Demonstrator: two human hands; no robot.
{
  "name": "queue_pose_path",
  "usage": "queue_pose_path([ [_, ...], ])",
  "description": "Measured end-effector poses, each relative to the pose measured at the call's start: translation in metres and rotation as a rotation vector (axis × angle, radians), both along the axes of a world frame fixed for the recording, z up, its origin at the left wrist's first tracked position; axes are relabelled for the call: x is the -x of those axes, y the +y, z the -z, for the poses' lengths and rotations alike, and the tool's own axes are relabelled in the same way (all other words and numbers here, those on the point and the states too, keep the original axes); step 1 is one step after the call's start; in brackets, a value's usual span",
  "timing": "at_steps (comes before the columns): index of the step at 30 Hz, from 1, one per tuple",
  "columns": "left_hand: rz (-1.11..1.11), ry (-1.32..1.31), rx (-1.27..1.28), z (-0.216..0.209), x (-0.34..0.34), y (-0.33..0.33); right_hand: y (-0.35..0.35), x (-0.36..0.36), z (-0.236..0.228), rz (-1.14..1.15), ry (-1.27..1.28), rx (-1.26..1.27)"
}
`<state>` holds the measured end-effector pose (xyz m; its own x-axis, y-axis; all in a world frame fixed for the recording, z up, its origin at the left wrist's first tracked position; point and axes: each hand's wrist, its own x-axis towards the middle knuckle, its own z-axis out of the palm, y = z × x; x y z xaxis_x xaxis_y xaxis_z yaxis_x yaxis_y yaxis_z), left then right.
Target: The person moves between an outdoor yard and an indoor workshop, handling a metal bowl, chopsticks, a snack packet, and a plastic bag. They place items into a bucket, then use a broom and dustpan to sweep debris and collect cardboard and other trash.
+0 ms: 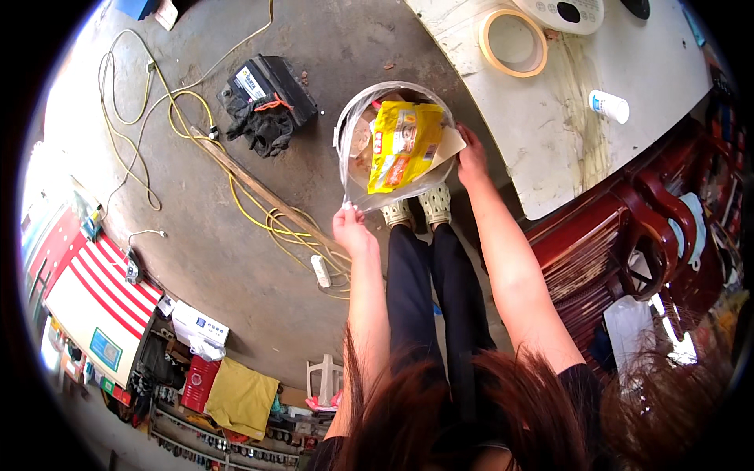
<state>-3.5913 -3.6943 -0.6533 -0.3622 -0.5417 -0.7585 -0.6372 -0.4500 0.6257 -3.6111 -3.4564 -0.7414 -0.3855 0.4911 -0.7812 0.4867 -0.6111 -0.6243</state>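
Note:
A round bin lined with a see-through plastic bag (355, 177) stands in front of my feet. Inside it lie a crumpled yellow food packet (404, 145) and a piece of brown card (446, 151). My left hand (353, 229) pinches the bag's edge at the near left of the rim and draws it out a little. At the right of the rim, my right hand (472, 159) is closed on the bag's edge, its fingertips partly hidden. The bin's lower part is hidden under the bag and its contents.
A white table (550, 133) at the right bears a tape roll (513, 43) and a small white bottle (609, 106). Black gloves (263, 129) lie against a car battery (275, 82). Yellow cable (243, 200) and a wooden stick (259, 188) cross the floor. A red-brown wooden bench (581, 243) stands right.

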Motion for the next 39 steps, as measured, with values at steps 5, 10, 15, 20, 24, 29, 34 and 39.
queue_pose_path([
  [5, 0.057, 0.01, 0.064, -0.005, 0.001, -0.04, -0.045, -0.033, -0.014, -0.052, -0.109, -0.025],
  [10, 0.374, -0.017, 0.105, -0.006, 0.011, -0.063, -0.059, -0.072, 0.001, 0.078, -0.03, 0.137],
  [15, 0.72, 0.15, 0.332, 0.008, 0.07, -0.085, -0.085, -0.059, -0.032, 0.197, -0.236, 0.06],
  [20, 1.286, 0.151, 0.3, 0.025, 0.149, -0.037, -0.113, -0.046, -0.046, 0.097, -0.243, -0.265],
  [24, 1.458, 0.104, 0.377, 0.041, 0.173, 0.007, -0.107, -0.044, -0.034, 0.267, -0.263, -0.215],
  [29, 1.436, 0.088, 0.267, 0.045, 0.175, 0.026, -0.095, -0.032, -0.032, 0.237, -0.275, -0.244],
  [34, 1.491, 0.477, 0.234, 0.014, 0.171, 0.028, -0.058, -0.006, -0.028, -0.327, -0.121, -0.734],
  [39, 1.425, 0.541, 0.157, 0.001, 0.168, -0.001, -0.043, 0.023, -0.032, -0.676, 0.178, -0.891],
])
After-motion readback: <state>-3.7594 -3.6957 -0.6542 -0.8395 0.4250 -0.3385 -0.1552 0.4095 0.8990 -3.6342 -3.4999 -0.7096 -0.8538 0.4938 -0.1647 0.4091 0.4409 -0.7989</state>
